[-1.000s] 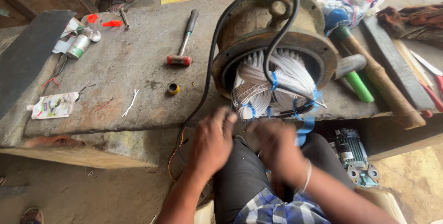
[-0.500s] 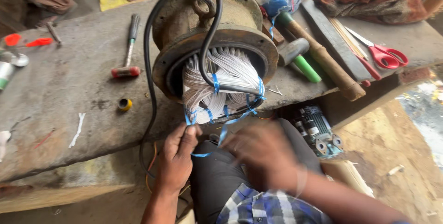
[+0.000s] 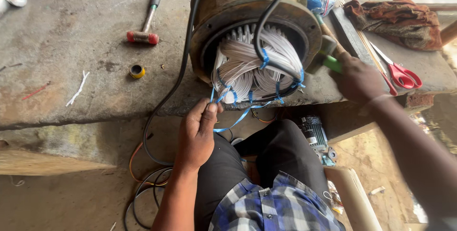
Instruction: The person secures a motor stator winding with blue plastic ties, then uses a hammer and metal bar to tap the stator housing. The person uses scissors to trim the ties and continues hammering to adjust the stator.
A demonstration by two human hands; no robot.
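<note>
On the far left of the grey bench [image 3: 71, 36] a red-headed hammer [image 3: 145, 21] lay flat, and nearer the edge sat a small roll of yellow tape [image 3: 137, 71] beside a scrap of white sleeving [image 3: 78, 88]. A black cable [image 3: 171, 93] ran down from the motor housing [image 3: 247, 17], which lay on its side at the bench's edge with its open mouth facing the person. White windings [image 3: 257, 67] bulged out of it, laced with blue tie strip [image 3: 238, 117]. The left hand [image 3: 197, 133] was just below the opening, its fingers [image 3: 209, 112] pinched on the loose end of that strip. Farther right, the right hand [image 3: 357, 78] had its fingers closed around a green-handled mallet [image 3: 328, 57] beside the housing. Red-handled scissors [image 3: 402, 74] and a brown rag [image 3: 400, 19] lay beyond.
</note>
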